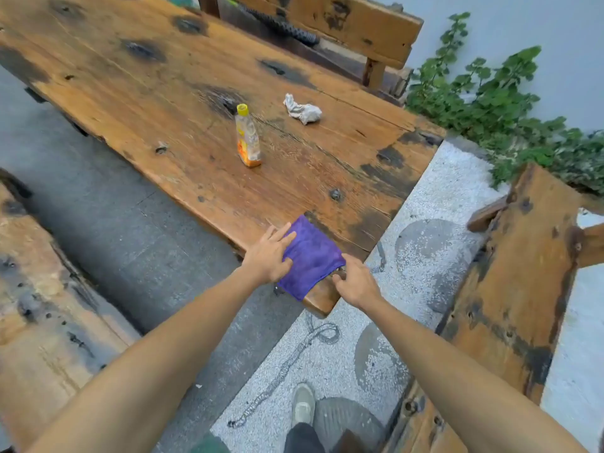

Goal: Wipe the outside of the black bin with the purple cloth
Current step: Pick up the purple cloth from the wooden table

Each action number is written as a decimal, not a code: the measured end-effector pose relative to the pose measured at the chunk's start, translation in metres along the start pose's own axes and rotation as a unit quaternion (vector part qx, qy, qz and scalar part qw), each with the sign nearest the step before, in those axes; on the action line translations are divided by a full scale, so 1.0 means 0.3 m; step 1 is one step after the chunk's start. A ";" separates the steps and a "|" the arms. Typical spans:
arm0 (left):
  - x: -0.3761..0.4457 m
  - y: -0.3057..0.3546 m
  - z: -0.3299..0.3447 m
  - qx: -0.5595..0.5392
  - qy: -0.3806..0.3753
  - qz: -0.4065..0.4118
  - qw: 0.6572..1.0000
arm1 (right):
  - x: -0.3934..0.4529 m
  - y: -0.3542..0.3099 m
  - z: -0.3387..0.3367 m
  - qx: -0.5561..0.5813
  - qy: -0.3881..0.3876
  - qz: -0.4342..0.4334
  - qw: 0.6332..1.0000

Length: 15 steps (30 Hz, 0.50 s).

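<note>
A folded purple cloth (310, 256) lies flat on the near corner of a long worn wooden table (183, 103). My left hand (269, 256) rests on the cloth's left edge, fingers spread flat over it. My right hand (354, 282) pinches the cloth's near right corner at the table edge. No black bin is in view.
On the table stand a small clear bottle with a yellow cap (247, 137) and a crumpled white rag (302, 110). Wooden benches flank the table at left (39, 289), right (510, 289) and far side (353, 21). Green plants (490, 103) grow along the wall. My shoe (303, 403) is below.
</note>
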<state>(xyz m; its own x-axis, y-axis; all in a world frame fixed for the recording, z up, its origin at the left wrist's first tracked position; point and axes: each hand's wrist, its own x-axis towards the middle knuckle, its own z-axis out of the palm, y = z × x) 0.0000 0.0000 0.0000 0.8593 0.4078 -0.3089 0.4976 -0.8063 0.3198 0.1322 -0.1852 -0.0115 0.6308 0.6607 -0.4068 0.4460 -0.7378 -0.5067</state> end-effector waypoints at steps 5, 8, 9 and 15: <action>0.193 0.030 0.063 -0.027 -0.002 0.010 1.000 | 0.163 0.037 0.014 -0.010 -0.012 0.011 1.000; 0.281 0.038 0.104 -0.043 0.012 0.001 0.999 | 0.252 0.062 0.041 -0.019 -0.026 0.003 0.999; 0.305 0.037 0.116 -0.044 0.013 -0.005 0.999 | 0.280 0.068 0.050 -0.020 -0.028 0.004 0.999; 0.409 0.007 0.152 -0.037 -0.026 -0.041 0.998 | 0.378 0.092 0.098 -0.033 -0.026 0.028 0.999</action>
<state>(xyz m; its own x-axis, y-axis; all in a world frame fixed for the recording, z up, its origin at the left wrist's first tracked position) 0.1012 0.0288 -0.0780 0.8088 0.4470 -0.3823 0.5753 -0.7365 0.3560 0.1974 -0.1268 -0.0940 0.6233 0.6232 -0.4724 0.4527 -0.7801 -0.4319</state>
